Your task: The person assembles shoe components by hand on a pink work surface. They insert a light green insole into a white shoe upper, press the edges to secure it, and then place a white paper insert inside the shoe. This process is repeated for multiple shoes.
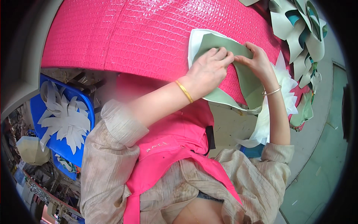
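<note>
A curved, grey-green sheet piece with a pale edge lies at the near edge of the pink textured work surface. Under its left side a white piece shows as a rim. My left hand, a gold bracelet on its wrist, presses bent fingers down on the green piece. Beside it, my right hand grips the same piece between thumb and curled fingers, the two hands almost touching. A long strip of the green sheet loops below the right hand. What lies under my left fingers is hidden.
At the left stands a blue bin with white cut strips on it. Pale cut pieces hang in a bunch at the far right. White pointed sheets lie beyond my right wrist. A pale machine frame borders the left.
</note>
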`<state>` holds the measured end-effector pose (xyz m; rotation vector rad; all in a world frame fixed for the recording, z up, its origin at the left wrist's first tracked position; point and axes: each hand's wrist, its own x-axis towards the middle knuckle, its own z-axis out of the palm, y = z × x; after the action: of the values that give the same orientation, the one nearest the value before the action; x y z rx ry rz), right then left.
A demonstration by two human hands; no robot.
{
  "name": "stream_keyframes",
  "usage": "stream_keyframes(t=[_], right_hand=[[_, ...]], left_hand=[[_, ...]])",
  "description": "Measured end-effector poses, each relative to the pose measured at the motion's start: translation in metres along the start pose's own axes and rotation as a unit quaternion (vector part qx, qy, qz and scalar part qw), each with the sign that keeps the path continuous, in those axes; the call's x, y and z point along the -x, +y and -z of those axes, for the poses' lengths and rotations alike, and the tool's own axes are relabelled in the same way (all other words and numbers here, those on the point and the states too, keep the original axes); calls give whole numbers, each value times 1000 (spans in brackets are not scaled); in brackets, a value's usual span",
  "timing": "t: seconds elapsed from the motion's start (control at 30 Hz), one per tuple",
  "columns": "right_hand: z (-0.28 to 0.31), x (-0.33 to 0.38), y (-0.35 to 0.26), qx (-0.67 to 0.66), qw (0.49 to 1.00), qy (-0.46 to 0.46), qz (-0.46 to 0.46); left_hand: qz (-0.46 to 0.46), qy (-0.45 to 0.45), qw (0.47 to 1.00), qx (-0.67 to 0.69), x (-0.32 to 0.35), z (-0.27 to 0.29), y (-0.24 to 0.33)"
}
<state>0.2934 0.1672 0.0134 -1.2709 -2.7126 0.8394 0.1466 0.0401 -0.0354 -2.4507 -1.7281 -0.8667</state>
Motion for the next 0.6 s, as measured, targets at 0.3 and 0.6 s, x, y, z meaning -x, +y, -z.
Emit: stream_keyframes(t=[0.3, 0.6], right_hand=[[1, 4, 9, -38, 999, -15, 6], [3, 13, -1, 31, 999, 12, -2]], left_hand=[[-10, -39, 999, 9, -5, 2, -1], [-4, -49, 996, 74, -7, -2, 0]])
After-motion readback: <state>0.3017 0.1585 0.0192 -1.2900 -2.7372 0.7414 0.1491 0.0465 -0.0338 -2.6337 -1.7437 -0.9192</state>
